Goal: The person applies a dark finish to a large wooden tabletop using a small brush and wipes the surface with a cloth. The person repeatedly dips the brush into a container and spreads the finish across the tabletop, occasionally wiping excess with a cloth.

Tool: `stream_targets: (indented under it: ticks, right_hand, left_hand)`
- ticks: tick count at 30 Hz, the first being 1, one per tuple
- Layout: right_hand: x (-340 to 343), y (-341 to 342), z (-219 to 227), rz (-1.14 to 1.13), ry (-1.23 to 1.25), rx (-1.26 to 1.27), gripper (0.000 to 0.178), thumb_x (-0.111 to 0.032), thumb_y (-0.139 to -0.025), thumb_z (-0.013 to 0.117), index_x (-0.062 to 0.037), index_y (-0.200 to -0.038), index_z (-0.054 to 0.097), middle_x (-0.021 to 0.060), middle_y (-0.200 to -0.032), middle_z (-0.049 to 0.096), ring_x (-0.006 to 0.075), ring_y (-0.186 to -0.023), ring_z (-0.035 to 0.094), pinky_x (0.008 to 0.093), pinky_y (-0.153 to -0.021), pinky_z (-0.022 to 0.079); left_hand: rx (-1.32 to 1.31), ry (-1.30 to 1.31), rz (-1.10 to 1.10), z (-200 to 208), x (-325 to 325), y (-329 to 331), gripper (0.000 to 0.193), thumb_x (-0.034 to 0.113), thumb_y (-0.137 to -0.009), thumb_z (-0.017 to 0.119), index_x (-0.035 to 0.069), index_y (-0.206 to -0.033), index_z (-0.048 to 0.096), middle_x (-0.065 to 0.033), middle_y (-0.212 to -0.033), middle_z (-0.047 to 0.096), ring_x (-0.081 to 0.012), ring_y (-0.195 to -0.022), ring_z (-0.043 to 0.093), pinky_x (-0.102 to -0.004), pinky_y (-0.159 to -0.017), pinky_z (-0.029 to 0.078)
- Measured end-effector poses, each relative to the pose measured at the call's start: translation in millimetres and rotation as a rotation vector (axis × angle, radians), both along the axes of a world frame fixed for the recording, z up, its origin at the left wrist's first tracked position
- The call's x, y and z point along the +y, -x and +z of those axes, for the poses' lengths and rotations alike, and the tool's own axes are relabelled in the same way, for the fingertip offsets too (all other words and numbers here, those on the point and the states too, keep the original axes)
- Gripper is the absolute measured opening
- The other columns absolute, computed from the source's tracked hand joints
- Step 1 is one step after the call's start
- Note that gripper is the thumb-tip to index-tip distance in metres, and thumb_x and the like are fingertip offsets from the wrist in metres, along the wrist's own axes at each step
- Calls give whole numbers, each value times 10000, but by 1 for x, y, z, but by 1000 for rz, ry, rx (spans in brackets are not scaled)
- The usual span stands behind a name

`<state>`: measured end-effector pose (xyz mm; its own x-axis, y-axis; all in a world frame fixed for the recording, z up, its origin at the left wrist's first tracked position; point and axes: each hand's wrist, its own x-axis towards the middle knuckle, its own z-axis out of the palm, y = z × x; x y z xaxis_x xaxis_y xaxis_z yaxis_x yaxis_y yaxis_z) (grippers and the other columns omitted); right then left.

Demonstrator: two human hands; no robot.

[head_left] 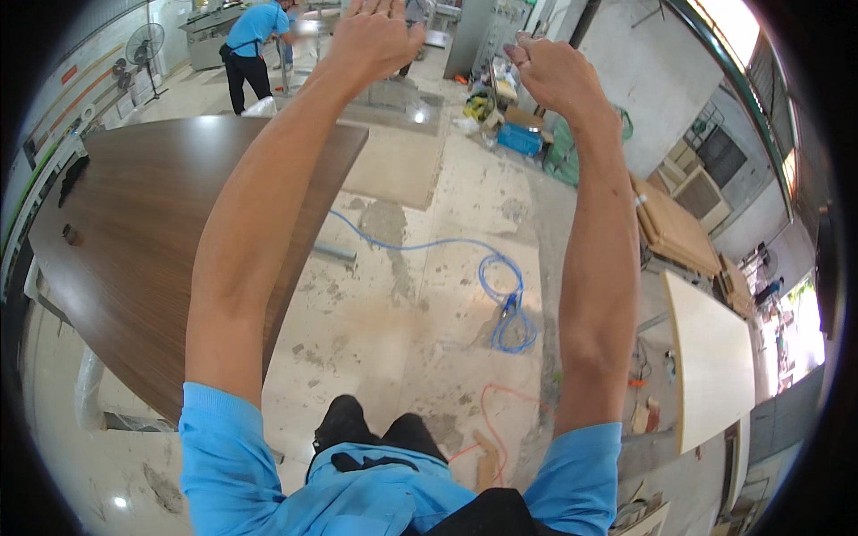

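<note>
Both my arms are stretched out in front of me, raised above the floor. My left hand (375, 40) is at the upper edge with its fingers extended and partly cut off; the thumb stands apart, and nothing shows in it. My right hand (559, 76) is farther right, its fingers curled inward and bunched near the thumb, with no object visible in them. Below my left arm lies a large brown wood-grain panel (134, 268), which neither hand touches. A small dark object (72, 235) rests on its left part.
A coiled blue hose (509, 313) and a thin orange cord (487, 402) lie on the stained floor. Blue boxes (520, 138) and a green sack (563, 152) stand ahead right. A pale board (710, 357) is at my right. Another person (255, 45) bends over work ahead left.
</note>
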<state>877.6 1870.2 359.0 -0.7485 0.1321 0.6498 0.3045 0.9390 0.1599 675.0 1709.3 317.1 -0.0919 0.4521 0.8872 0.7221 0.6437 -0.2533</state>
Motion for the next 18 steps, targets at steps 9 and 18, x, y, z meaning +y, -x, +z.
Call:
stream_targets:
  ticks: [9, 18]
  right_hand:
    - [-16, -31, -58, 347, 125, 201, 340, -272, -1012, 466, -32, -1205, 609, 222, -1085, 667, 426, -1003, 631, 516, -848, 502]
    - [-107, -82, -240, 636, 681, -374, 376, -232, -966, 610, -66, -1303, 622, 196, -1176, 683, 370, -1130, 636, 438, -936, 514]
  left_hand:
    - [-296, 190, -273, -18, -29, -125, 312, 296, -896, 637, 56, -1076, 719, -138, -915, 727, -334, -897, 690, -442, -801, 547]
    - [-23, -275, -426, 35, -240, -270, 654, 389, -728, 819, -21, -1216, 671, -190, -1145, 690, -317, -1022, 689, -392, -852, 546]
